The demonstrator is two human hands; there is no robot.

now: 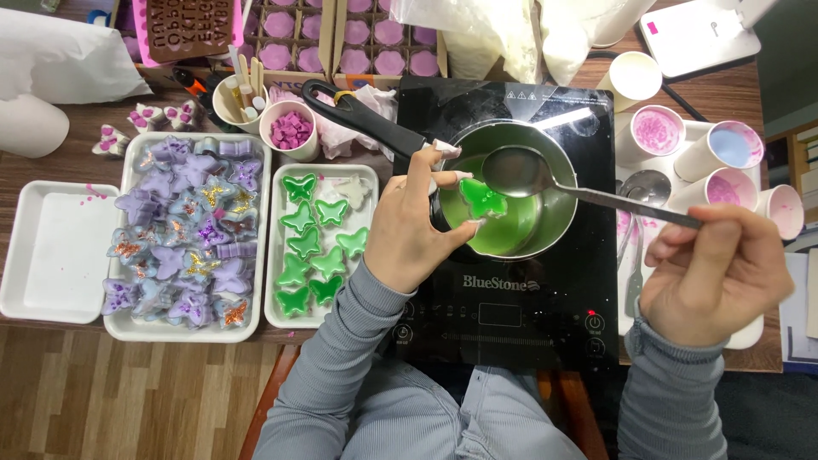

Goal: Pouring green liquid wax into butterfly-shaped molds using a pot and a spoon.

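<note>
Over the pan (558,158), at centre frame: left hand (409,230) pinches a green butterfly mould (483,201) by its edges, fingers clamped, above the green liquid. Right hand (716,273), closed on the handle, holds a spoon (518,170) whose long axis runs from 4 o'clock to 10 o'clock, bowl just beside the mould at 1 o'clock (left hand nearer). Tray (368,247) of green butterflies lies at 9 o'clock.

Glossy metal spoon (521,170), shiny steel pot (558,209)
</note>
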